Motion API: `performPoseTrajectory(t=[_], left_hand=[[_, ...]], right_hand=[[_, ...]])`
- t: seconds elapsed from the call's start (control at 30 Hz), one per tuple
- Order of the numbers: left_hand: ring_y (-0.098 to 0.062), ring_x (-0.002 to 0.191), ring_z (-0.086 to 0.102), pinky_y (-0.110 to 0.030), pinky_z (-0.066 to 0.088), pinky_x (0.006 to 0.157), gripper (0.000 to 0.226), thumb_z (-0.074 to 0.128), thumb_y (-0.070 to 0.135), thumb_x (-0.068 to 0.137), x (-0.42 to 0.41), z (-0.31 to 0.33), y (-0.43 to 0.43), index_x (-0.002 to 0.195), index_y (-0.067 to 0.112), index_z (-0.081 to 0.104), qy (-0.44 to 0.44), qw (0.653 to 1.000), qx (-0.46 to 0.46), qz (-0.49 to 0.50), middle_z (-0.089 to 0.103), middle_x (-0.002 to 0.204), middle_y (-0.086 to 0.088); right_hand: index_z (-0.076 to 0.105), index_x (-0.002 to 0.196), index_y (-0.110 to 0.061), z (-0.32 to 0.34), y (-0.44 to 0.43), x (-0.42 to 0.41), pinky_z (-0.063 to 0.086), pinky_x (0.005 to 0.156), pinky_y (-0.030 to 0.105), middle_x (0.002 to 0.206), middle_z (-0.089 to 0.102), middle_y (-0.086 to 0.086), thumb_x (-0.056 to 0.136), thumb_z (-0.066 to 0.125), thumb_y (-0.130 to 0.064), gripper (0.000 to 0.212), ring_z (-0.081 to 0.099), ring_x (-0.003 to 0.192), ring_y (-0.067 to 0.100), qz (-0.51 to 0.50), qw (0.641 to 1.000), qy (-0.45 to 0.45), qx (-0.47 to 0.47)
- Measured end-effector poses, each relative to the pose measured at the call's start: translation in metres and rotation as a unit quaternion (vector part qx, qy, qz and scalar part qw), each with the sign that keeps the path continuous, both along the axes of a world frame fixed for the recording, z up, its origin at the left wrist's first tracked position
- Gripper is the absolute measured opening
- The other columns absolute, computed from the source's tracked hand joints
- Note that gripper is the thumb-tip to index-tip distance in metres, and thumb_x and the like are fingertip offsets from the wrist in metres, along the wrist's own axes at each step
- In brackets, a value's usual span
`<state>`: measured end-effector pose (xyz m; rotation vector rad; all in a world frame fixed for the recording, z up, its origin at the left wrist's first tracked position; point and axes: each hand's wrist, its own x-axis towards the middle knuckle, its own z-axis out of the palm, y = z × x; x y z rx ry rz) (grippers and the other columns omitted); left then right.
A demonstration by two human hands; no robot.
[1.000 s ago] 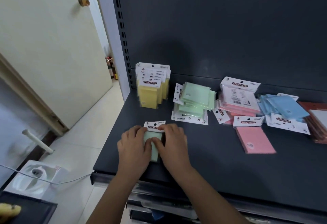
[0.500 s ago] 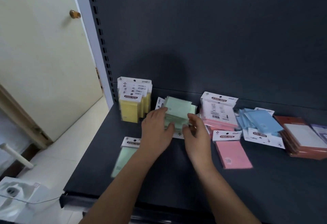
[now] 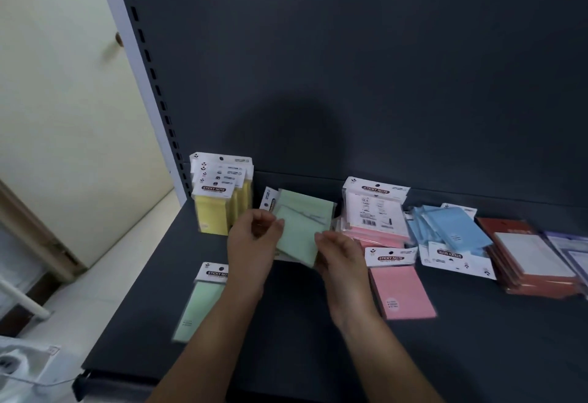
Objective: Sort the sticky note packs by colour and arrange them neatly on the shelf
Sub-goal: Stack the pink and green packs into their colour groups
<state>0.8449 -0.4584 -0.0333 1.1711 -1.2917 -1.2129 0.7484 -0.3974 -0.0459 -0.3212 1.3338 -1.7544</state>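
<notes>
A loose pile of green sticky note packs (image 3: 302, 224) lies at the middle back of the dark shelf (image 3: 477, 355). My left hand (image 3: 251, 243) grips the pile's left edge and my right hand (image 3: 340, 259) holds its right front corner. One green pack (image 3: 200, 304) lies flat alone near the front left. Yellow packs (image 3: 219, 202) stand upright in a row at the back left. Pink packs (image 3: 375, 218) are heaped right of the green ones, with a single pink pack (image 3: 401, 291) lying in front.
Blue packs (image 3: 451, 234) lie in a loose heap further right, then a red-brown stack (image 3: 534, 259) and purple packs (image 3: 572, 249) at the right edge. A slotted upright (image 3: 149, 68) bounds the shelf on the left, beside a cream door (image 3: 63, 100).
Both hands left the single green pack at the front left and moved back to the green pile, now gripping it at both sides. The view shifted right and up.
</notes>
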Motion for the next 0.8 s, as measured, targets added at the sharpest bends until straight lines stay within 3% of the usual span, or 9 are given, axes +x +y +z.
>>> performPoseTrajectory(t=[0.07,0.17,0.27,0.33,0.4,0.53,0.67,0.73,0.8], left_hand=[[-0.011,0.071,0.055,-0.018,0.048,0.06,0.023,0.059,-0.007,0.082,0.01,0.0,0.01,0.084,0.015,0.058,0.038,0.997,0.06,-0.039,0.06,0.08,-0.002],[-0.007,0.068,0.063,-0.018,0.051,0.06,0.037,0.052,-0.015,0.081,0.027,-0.003,0.023,0.097,0.017,0.061,0.005,0.981,0.114,-0.16,0.065,0.085,-0.003],[-0.013,0.085,0.067,-0.024,0.055,0.071,0.037,0.058,-0.005,0.08,0.038,-0.016,0.034,0.108,0.02,0.062,-0.052,0.97,0.131,-0.196,0.068,0.098,-0.004],[-0.022,0.095,0.062,-0.031,0.053,0.082,0.028,0.065,0.008,0.081,0.041,-0.026,0.04,0.106,0.021,0.062,-0.134,0.976,0.093,-0.147,0.064,0.105,-0.004],[-0.017,0.103,0.055,-0.021,0.042,0.088,0.025,0.064,0.01,0.084,0.043,-0.033,0.045,0.106,0.021,0.059,-0.225,0.968,0.014,-0.107,0.055,0.112,0.001],[-0.02,0.12,0.034,-0.019,0.027,0.094,0.038,0.059,0.02,0.089,0.043,-0.046,0.053,0.126,0.019,0.05,-0.412,0.902,-0.088,-0.099,0.039,0.132,-0.001],[-0.024,0.13,0.025,-0.027,0.025,0.102,0.044,0.058,0.026,0.089,0.043,-0.05,0.058,0.131,0.019,0.046,-0.485,0.863,-0.107,-0.099,0.026,0.149,-0.005],[-0.022,0.131,0.024,-0.024,0.023,0.103,0.044,0.059,0.022,0.088,0.042,-0.049,0.056,0.13,0.02,0.045,-0.483,0.861,-0.123,-0.104,0.026,0.148,-0.003],[-0.023,0.129,0.029,-0.024,0.023,0.101,0.046,0.063,0.014,0.083,0.038,-0.047,0.049,0.126,0.017,0.049,-0.44,0.878,-0.156,-0.1,0.036,0.143,-0.004]], right_hand=[[0.055,0.085,-0.011,-0.006,0.004,0.0,0.046,0.067,0.029,0.088,0.062,0.01,0.087,0.06,-0.004,0.009,0.058,0.08,0.02,0.005,1.0,0.018,0.006],[0.054,0.079,-0.014,-0.017,0.01,-0.005,0.044,0.065,0.023,0.081,0.059,0.003,0.086,0.058,0.001,0.018,0.054,0.073,0.014,0.029,0.986,0.154,0.052],[0.055,0.074,-0.019,-0.021,0.019,-0.007,0.043,0.068,0.023,0.077,0.06,0.0,0.083,0.059,0.003,0.024,0.054,0.074,0.013,0.099,0.956,0.265,0.076],[0.055,0.075,-0.022,-0.021,0.024,-0.005,0.044,0.069,0.022,0.077,0.059,-0.003,0.083,0.061,0.0,0.024,0.053,0.072,0.012,0.156,0.931,0.319,0.087],[0.053,0.082,-0.024,-0.021,0.031,0.001,0.048,0.069,0.026,0.078,0.056,-0.005,0.083,0.062,-0.004,0.022,0.052,0.07,0.01,0.208,0.905,0.356,0.103],[0.051,0.097,-0.022,-0.026,0.036,0.011,0.043,0.065,0.014,0.073,0.049,-0.008,0.084,0.061,-0.009,0.021,0.048,0.065,0.005,0.256,0.84,0.455,0.147],[0.052,0.11,-0.015,-0.027,0.035,0.018,0.04,0.082,0.025,0.098,0.048,-0.002,0.086,0.059,-0.017,0.025,0.049,0.093,0.015,0.228,0.761,0.585,0.162],[0.053,0.113,-0.014,-0.027,0.032,0.016,0.039,0.081,0.022,0.104,0.048,-0.001,0.087,0.058,-0.016,0.026,0.05,0.098,0.016,0.212,0.759,0.594,0.163],[0.056,0.111,-0.014,-0.026,0.029,0.01,0.038,0.071,0.013,0.101,0.052,-0.001,0.087,0.057,-0.011,0.024,0.052,0.09,0.012,0.174,0.814,0.533,0.151]])
